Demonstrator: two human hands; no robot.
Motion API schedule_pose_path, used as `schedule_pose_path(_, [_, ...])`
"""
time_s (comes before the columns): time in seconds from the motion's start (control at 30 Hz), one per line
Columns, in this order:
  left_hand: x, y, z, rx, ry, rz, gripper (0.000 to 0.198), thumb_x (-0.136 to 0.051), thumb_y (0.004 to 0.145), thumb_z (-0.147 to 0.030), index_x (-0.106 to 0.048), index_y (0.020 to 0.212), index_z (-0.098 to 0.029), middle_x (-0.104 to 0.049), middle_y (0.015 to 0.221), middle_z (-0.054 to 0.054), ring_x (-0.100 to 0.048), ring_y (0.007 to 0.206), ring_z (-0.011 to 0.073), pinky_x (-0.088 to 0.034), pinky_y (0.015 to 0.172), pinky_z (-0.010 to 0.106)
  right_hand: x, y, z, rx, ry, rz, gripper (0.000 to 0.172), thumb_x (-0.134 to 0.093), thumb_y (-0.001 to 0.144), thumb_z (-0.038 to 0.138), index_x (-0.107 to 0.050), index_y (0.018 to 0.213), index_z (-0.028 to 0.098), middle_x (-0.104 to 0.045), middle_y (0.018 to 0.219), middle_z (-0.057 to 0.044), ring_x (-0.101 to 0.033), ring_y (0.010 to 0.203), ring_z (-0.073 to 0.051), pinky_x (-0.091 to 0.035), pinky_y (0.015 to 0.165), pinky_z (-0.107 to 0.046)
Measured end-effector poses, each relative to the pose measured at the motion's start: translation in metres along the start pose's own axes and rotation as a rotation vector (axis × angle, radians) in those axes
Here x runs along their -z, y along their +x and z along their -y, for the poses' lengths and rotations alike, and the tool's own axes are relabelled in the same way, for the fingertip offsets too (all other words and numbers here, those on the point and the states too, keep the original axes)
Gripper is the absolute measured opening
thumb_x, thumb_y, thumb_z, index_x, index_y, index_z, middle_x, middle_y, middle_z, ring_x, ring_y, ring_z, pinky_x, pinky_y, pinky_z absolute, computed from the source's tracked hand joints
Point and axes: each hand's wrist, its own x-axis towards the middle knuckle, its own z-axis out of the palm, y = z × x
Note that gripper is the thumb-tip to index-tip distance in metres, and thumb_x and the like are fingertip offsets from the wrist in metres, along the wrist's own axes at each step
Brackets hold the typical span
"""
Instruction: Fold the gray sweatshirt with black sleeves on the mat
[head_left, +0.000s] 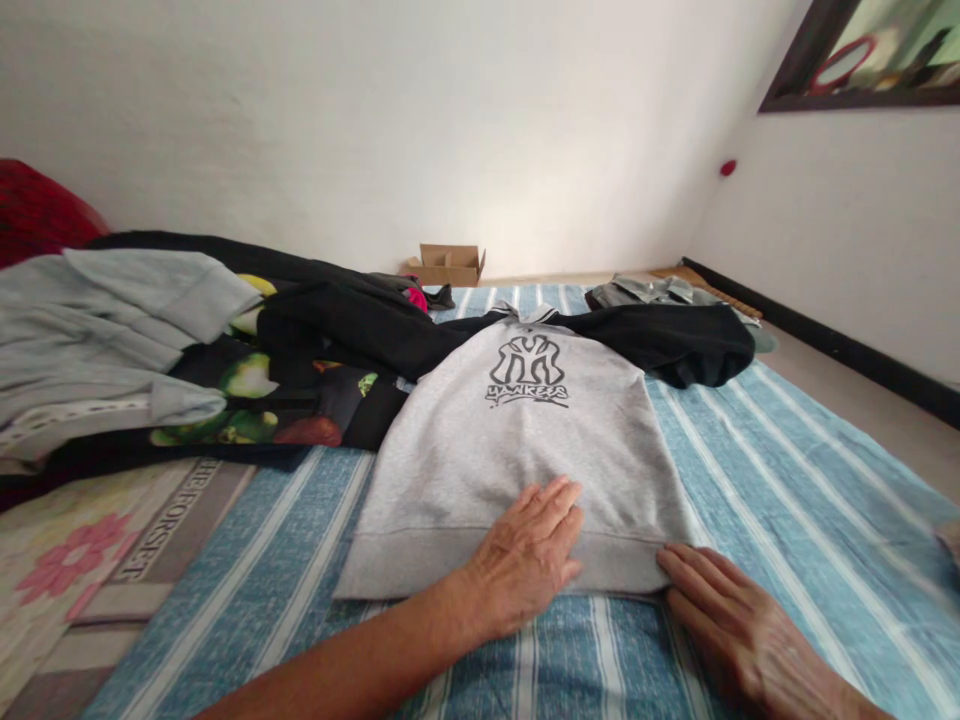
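Observation:
A grey sweatshirt (510, 460) with a black Yankees logo (527, 370) lies flat and face up on a blue-and-white striped bedsheet (795, 500). My left hand (521, 560) rests palm down on its ribbed hem, near the middle. My right hand (739, 625) lies flat on the sheet, its fingertips touching the hem's lower right corner. Neither hand holds anything. A black garment (660, 340) lies under and behind the sweatshirt's top edge, spreading to both sides.
At the left, a pale grey garment (105, 330) lies on black fruit-print fabric (262, 395). A floral mat (82, 570) lies at the lower left. Folded grey clothing (645, 292) and a cardboard box (448, 265) stand beyond the sheet, near the wall.

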Motion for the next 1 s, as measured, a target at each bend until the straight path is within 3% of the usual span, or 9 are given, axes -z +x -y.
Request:
schedule_pose_path(0.17, [-0.006,-0.006,0.011,0.039,-0.056,0.15,0.057,-0.039,0.094,-0.047,-0.032,0.143,-0.018,-0.028,0.152,0.01,-0.019,0.141,0.023,-0.019,0.115,0.043,0.009,0.016,-0.009,0.095,0.035,-0.009,0.04,-0.026,0.098,0.023,-0.058,0.073,0.025,-0.07,0.084,-0.005,-0.066,0.078,-0.017,-0.053,0.068,-0.028])
schedule_pose_path(0.27, [-0.006,-0.01,0.012,0.04,-0.074,0.177,0.058,-0.037,0.095,-0.046,-0.029,0.145,-0.017,-0.024,0.153,0.011,-0.016,0.142,0.0238,-0.017,0.115,0.046,0.011,0.036,-0.013,0.033,0.22,0.102,0.038,-0.03,0.098,0.026,-0.051,0.066,0.026,-0.062,0.061,0.001,-0.058,0.05,-0.012,-0.048,0.047,-0.023])
schedule_pose_path(0.33, [-0.007,-0.011,0.011,0.042,-0.083,0.189,0.059,-0.036,0.095,-0.046,-0.027,0.146,-0.017,-0.021,0.153,0.01,-0.015,0.142,0.0235,-0.017,0.116,0.046,0.009,0.056,-0.013,-0.022,0.317,0.129,0.037,-0.032,0.098,0.026,-0.05,0.065,0.025,-0.057,0.056,0.002,-0.052,0.043,-0.01,-0.044,0.042,-0.021])
schedule_pose_path(0.47, [-0.014,-0.011,0.013,0.056,-0.098,0.163,0.06,-0.039,0.094,-0.046,-0.026,0.146,-0.019,-0.025,0.153,0.008,-0.016,0.142,0.023,-0.017,0.116,0.046,-0.014,0.094,-0.009,-0.113,0.29,-0.022,0.034,-0.029,0.097,0.02,-0.061,0.084,0.021,-0.068,0.082,-0.005,-0.064,0.071,-0.014,-0.052,0.065,-0.024])
schedule_pose_path(0.57, [-0.021,-0.011,0.019,0.031,-0.082,0.132,0.061,-0.042,0.091,-0.05,-0.031,0.143,-0.018,-0.03,0.151,0.01,-0.021,0.141,0.0244,-0.02,0.115,0.047,-0.05,0.096,-0.01,-0.11,0.068,-0.12,0.03,-0.037,0.096,0.028,-0.061,0.111,0.018,-0.066,0.114,-0.01,-0.061,0.106,-0.023,-0.051,0.086,-0.038])
schedule_pose_path(0.67, [-0.029,-0.011,0.025,-0.036,-0.038,0.136,0.058,-0.037,0.093,-0.052,-0.041,0.136,-0.013,-0.033,0.149,0.014,-0.024,0.14,0.0262,-0.022,0.114,0.048,-0.084,0.078,-0.016,-0.088,-0.077,-0.055,0.044,-0.046,0.092,0.044,-0.057,0.123,0.015,-0.06,0.126,-0.012,-0.056,0.115,-0.027,-0.051,0.086,-0.04])
schedule_pose_path(0.77, [-0.03,-0.01,0.028,-0.049,-0.027,0.139,0.056,-0.035,0.094,-0.052,-0.047,0.13,-0.012,-0.04,0.144,0.015,-0.031,0.137,0.0272,-0.025,0.112,0.049,-0.101,0.063,-0.021,-0.077,-0.146,-0.029,0.052,-0.048,0.09,0.049,-0.053,0.13,0.016,-0.055,0.132,-0.012,-0.054,0.118,-0.027,-0.052,0.085,-0.039])
schedule_pose_path(0.93, [0.002,0.004,0.029,0.054,-0.159,0.173,0.042,-0.046,0.091,-0.044,-0.056,0.119,-0.014,-0.052,0.135,0.013,-0.046,0.127,0.021,-0.035,0.107,0.033,-0.102,0.064,-0.022,-0.035,-0.162,-0.119,0.063,-0.047,0.087,0.058,-0.049,0.134,0.017,-0.057,0.129,-0.011,-0.058,0.112,-0.026,-0.051,0.081,-0.037])
schedule_pose_path(1.0, [0.017,0.012,0.034,0.14,-0.177,0.146,0.043,-0.043,0.092,-0.042,-0.054,0.123,-0.013,-0.048,0.139,0.013,-0.042,0.13,0.0197,-0.032,0.109,0.031,-0.104,0.066,-0.022,-0.046,-0.158,-0.136,0.069,-0.047,0.086,0.059,-0.039,0.142,0.018,-0.057,0.129,-0.01,-0.059,0.112,-0.026,-0.05,0.082,-0.037])
